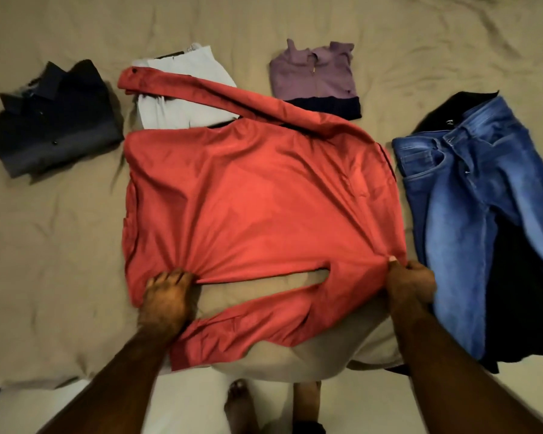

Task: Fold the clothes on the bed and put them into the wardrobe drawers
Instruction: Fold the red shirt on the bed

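A red long-sleeved shirt (257, 195) lies spread on the bed (54, 252), one sleeve stretched up-left over a folded white garment (185, 98), the other sleeve folded across its near edge. My left hand (166, 296) grips the shirt's near left part, bunching the cloth. My right hand (409, 281) pinches the near right corner. A folded dark shirt (55, 120) sits at the left and a folded purple top (314, 78) at the back. Blue jeans (470, 208) lie unfolded on the right over a black garment (521, 292).
The beige sheet is wrinkled and hangs over the near edge of the bed. White floor (185, 408) and my bare foot (239, 405) show below that edge. No wardrobe is in view.
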Tool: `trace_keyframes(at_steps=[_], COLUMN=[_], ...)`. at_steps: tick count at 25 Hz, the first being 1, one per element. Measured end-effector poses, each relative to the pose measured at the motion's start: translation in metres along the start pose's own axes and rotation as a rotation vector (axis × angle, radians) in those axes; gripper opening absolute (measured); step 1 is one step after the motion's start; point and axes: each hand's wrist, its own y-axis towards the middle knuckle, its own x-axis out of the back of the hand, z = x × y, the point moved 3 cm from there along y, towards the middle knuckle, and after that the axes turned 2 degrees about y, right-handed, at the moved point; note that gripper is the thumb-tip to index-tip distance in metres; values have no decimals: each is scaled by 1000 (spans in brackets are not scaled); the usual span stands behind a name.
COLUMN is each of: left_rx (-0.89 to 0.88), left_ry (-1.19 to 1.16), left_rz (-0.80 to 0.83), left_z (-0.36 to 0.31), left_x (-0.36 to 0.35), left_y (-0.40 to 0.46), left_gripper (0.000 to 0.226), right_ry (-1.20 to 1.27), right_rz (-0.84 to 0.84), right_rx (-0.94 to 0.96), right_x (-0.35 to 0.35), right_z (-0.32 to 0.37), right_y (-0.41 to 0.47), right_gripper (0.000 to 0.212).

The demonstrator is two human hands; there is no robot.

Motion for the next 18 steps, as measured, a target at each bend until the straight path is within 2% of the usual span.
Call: trace_keyframes(at_steps=[3, 5, 6, 7, 9, 10, 11, 13, 14, 16, 18], left_rx=[51, 174, 200, 173, -27, -142, -204, -196, -140, -5, 123], left_ry=[26, -85, -161, -231, -374, -444, -488, -465, -433, -468, -712], left_rz=[68, 96, 53, -18, -122, -96, -27, 177, 262, 360, 382], left_z=[11, 5, -5, -19, -68, -104, -138, -199, -223, -254, -270], left_x=[-1, 6, 15, 24, 48, 58, 63, 64, 59, 47, 35], left_y=[-12, -10, -3, 2, 11, 14, 15, 8, 1, -11, -21], left_gripper=[33, 37, 38, 35, 20, 21, 34, 62, 66, 51, 28], right_ry=[-78, -61, -22, 25, 62, 93, 188, 404, 481, 596, 675], right_rz=[6, 14, 22, 38, 133, 197, 254, 429, 549, 717, 835], right_rx=[-70, -56, -61, -83, -164, -238, -339, -498, -506, -469, -397], right_x=[0, 2, 7, 8, 3, 5, 1, -1, 3, 18, 26], right_z=[-6, -2, 1, 5, 10, 7, 1, -4, -1, 5, 1], right_y=[-1, -7, -5, -7, -9, -7, -7, -18, -26, -37, -37], right_gripper=[31, 29, 30, 33, 52, 67, 76, 58, 45, 32, 35])
